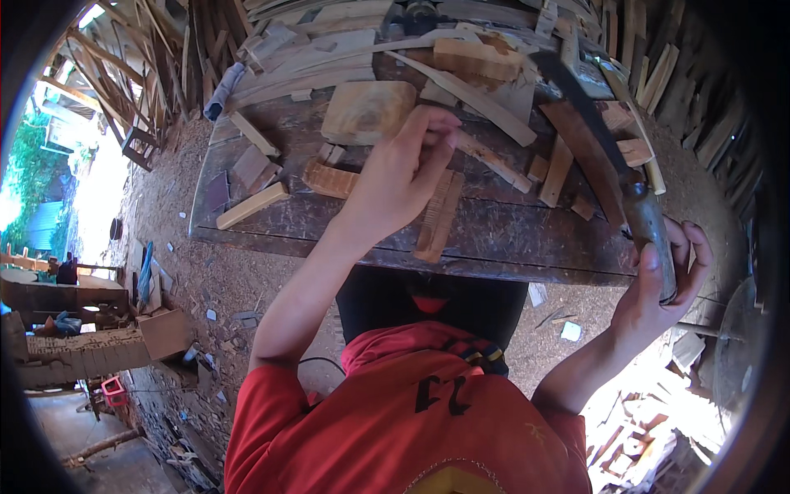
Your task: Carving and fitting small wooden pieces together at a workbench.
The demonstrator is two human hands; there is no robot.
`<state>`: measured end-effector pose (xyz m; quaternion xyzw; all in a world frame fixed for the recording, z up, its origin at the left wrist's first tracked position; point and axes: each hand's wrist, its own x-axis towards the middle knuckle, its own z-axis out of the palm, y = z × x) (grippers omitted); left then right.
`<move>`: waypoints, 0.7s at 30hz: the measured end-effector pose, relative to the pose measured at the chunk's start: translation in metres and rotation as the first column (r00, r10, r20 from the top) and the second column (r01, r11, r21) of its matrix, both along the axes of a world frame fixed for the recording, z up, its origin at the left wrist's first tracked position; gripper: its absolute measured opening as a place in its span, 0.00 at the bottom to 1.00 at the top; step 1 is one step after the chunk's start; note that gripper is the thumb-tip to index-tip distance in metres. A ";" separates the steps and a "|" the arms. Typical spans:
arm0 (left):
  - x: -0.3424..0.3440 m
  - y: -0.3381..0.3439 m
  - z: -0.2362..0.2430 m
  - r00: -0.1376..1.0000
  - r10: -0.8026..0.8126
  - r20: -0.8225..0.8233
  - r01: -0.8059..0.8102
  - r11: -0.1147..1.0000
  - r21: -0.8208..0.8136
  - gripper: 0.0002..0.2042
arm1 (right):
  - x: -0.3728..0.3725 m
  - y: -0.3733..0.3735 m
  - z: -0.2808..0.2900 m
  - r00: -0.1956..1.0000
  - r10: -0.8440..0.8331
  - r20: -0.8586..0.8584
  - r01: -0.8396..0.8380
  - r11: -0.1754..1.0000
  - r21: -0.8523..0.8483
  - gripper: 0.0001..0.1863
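Through the head camera I saw a strip (438, 218) at the middle of the surface's (527, 235) near edge. Left of it lay a curved piece (329, 179); farther left, near the left edge, a stick (253, 206). Behind the curved piece I made out a board (358, 107). Toward the right edge, a plate (580, 152) lay just left of the bladed tool (578, 100), its handle by the near edge's right end.
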<state>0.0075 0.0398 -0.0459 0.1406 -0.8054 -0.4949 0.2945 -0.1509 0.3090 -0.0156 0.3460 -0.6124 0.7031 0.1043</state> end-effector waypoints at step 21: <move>0.053 0.053 -0.015 0.942 0.302 0.145 -0.179 0.819 -0.545 0.39 | -0.003 -0.066 0.050 0.860 0.509 -0.043 -0.461 0.737 -0.495 0.16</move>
